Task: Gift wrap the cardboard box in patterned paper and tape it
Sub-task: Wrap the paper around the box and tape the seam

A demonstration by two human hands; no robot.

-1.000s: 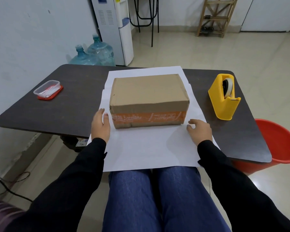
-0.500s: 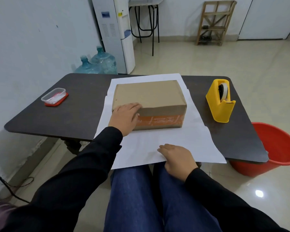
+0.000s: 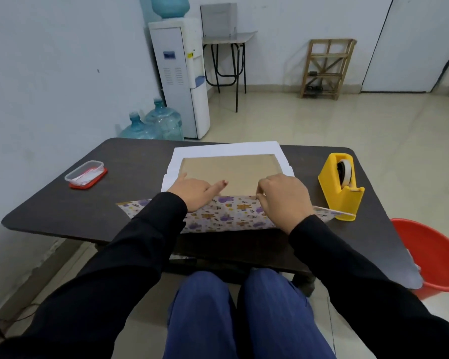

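Pressing the cardboard box [image 3: 228,168] flat-fingered, left hand [image 3: 192,190]; right hand [image 3: 283,198] beside it pinches the patterned paper [image 3: 233,216]

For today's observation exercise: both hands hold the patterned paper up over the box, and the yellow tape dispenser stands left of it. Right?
No. The head view shows the yellow tape dispenser right of the box, not left. The left hand and right hand do hold the patterned paper up over it.

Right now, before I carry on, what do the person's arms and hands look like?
Both arms wear long black sleeves, the left sleeve and right sleeve, ending at the wrists. The left hand and right hand are bare: no gloves, no watch or ring visible. One left fingernail looks painted reddish.
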